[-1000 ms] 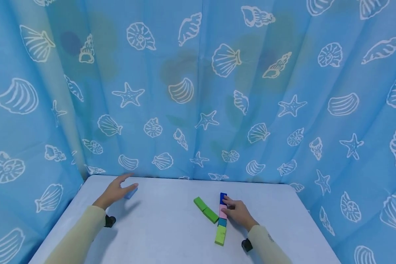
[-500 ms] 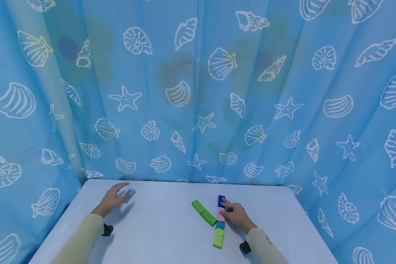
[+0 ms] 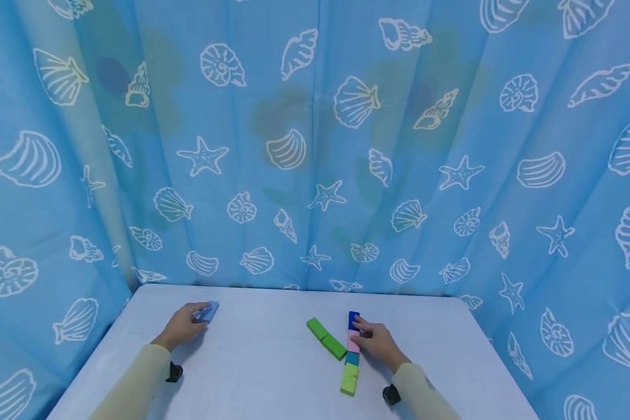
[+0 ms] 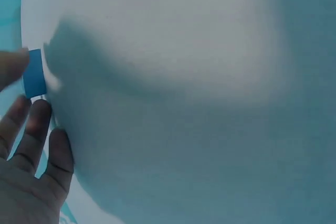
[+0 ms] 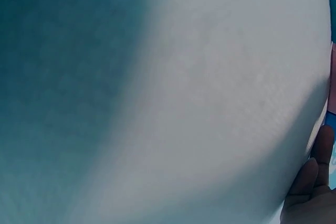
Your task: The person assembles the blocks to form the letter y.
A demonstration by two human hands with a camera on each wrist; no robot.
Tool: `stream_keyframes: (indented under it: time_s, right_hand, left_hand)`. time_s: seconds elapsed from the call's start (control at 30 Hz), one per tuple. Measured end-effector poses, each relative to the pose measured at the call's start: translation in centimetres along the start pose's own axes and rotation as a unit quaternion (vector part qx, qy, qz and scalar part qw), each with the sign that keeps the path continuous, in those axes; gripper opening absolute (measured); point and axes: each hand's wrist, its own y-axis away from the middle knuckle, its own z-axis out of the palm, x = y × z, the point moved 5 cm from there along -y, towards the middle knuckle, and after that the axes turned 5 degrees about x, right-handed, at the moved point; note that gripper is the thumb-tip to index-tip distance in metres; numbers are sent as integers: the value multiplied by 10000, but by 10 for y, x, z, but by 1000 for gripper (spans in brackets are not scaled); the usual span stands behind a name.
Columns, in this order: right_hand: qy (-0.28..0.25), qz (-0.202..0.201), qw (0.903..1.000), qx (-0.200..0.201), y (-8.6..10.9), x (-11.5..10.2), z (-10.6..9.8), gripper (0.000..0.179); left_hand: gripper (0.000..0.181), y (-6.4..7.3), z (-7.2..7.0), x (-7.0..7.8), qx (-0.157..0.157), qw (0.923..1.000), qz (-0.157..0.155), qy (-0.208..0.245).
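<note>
My left hand [image 3: 182, 325] pinches a light blue block [image 3: 210, 312] at the table's back left, thumb on one side and fingertips on the other. In the left wrist view the block [image 4: 34, 74] sits between thumb and fingers. My right hand [image 3: 379, 343] rests at a row of blocks, fingertips on the dark blue block [image 3: 353, 318] and thumb at the pink block [image 3: 353, 343]. Toward me the row continues with a teal block [image 3: 352, 358] and a lime green block [image 3: 349, 380]. Two green blocks [image 3: 326, 338] slant end to end toward the row's left side.
The white table [image 3: 262, 361] ends at a blue curtain [image 3: 304, 175] printed with shells and starfish, which stands behind and on both sides. Black cameras are strapped at both wrists.
My left thumb and fingers have closed in on the light blue block, and its fingertips have come down around it. The right hand stays at the row, and the blocks there keep their places.
</note>
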Motion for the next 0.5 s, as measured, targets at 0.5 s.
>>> stream_keyframes:
  time_s: [0.5]
  right_hand:
    - [-93, 47, 9999, -75, 1, -1, -2, 49]
  left_hand:
    - [45, -11, 11, 5, -292, 9983, 18, -506]
